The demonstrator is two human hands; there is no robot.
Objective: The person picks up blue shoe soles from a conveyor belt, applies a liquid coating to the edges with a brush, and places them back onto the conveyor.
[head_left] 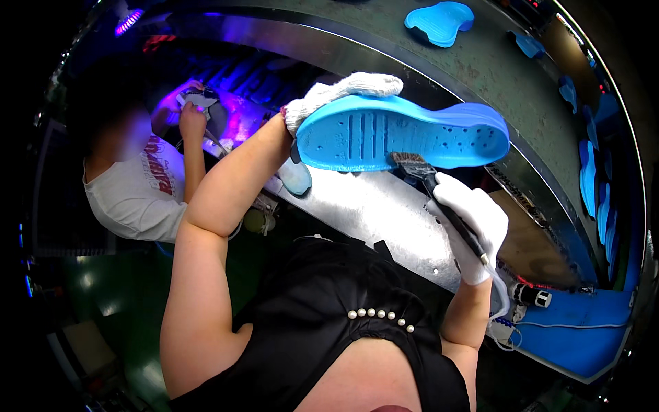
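My left hand [341, 94], in a white knit glove, grips a blue shoe sole [405, 127] along its far edge. The sole is tilted so its hollow inner side faces me, showing slots and small holes. In my right hand [482, 218], also white-gloved, is a brush [461, 223] with a black handle and a pale tube at its end. Its bristles touch the near rim of the sole around the middle. The fingers of my left hand behind the sole are partly hidden.
Beneath my hands runs a shiny metal worktop [384, 213]. Beyond it, a dark green conveyor belt [371, 27] carries several blue soles [443, 22]. At the left a co-worker [141, 185] handles something under purple light. A blue surface [576, 336] with cables lies at the right.
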